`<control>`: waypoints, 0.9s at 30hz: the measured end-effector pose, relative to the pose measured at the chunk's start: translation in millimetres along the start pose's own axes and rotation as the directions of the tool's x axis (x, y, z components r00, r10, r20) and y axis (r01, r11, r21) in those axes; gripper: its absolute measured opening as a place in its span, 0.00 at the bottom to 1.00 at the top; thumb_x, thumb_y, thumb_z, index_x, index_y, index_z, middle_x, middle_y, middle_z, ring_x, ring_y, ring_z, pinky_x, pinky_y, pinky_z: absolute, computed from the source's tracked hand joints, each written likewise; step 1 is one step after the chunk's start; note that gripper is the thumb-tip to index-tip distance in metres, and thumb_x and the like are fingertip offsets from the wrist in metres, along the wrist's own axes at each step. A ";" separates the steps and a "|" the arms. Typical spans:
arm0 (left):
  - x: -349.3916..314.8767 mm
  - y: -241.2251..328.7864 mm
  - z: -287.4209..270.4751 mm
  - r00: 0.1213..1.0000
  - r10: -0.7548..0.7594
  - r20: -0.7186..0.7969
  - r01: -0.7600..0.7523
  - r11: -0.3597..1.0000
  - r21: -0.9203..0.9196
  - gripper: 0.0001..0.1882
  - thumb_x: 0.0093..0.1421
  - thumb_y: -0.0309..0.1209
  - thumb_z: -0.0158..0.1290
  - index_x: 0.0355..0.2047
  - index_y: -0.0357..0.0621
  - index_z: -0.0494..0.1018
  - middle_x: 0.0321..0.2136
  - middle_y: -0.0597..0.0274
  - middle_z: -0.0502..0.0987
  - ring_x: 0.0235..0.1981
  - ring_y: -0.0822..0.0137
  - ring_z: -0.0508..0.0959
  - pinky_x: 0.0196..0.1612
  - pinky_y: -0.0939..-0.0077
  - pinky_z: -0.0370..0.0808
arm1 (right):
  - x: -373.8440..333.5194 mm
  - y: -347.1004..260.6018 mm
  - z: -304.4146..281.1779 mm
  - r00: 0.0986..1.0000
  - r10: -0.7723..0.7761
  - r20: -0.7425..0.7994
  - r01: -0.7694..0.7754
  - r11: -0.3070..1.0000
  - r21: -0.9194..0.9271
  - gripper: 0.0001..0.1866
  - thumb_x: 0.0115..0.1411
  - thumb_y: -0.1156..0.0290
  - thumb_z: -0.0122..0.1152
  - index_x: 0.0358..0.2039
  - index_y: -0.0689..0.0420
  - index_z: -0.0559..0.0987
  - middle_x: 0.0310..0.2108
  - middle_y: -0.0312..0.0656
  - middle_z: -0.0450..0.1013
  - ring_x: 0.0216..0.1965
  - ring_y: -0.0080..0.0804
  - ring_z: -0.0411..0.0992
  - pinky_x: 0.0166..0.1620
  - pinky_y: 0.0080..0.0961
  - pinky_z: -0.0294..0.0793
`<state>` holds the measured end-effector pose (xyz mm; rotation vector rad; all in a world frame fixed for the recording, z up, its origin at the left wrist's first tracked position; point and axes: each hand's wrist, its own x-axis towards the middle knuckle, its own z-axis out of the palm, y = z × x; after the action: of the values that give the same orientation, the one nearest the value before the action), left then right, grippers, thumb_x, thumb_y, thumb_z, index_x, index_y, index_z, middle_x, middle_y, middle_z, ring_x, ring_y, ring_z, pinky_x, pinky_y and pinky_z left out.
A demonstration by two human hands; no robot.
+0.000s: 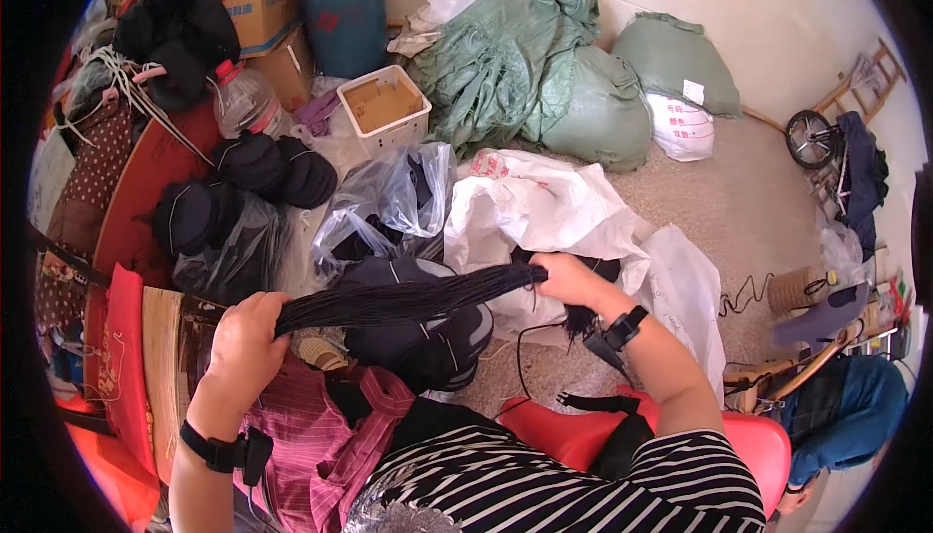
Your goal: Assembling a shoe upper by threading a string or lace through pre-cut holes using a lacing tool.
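Note:
A bundle of thin black cords is stretched across in front of me, sloping up to the right. My left hand is closed around its left end. At the other end my right hand grips the bundle, and loose cord ends hang below the fist. Just beneath the cords lies a pile of dark, rounded cloth pieces with light piping, cap-like in shape. Beyond my right hand spreads an open white woven sack with dark contents, partly hidden by the hand.
A clear plastic bag holds dark things beside the sack. More dark cap-like pieces lie at left, near a white bin. Green sacks line the wall. A red stool stands at right, with another person's teal-clothed leg beyond.

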<state>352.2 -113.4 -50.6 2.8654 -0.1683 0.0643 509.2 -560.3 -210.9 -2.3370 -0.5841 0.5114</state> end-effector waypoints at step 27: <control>-6.6 24.9 -33.7 0.947 0.068 -0.314 -0.074 0.997 -0.008 0.23 0.48 0.19 0.62 0.47 0.38 0.75 0.49 0.48 0.73 0.52 0.46 0.73 0.55 0.59 0.71 | 15.2 107.9 104.7 0.774 0.582 -0.251 -0.371 0.737 0.565 0.09 0.53 0.69 0.66 0.29 0.60 0.77 0.19 0.36 0.70 0.19 0.27 0.68 0.25 0.28 0.66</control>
<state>341.6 -127.4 -11.9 2.7812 -0.2059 0.5266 498.6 -572.2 -361.2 -1.9859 0.3617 0.3184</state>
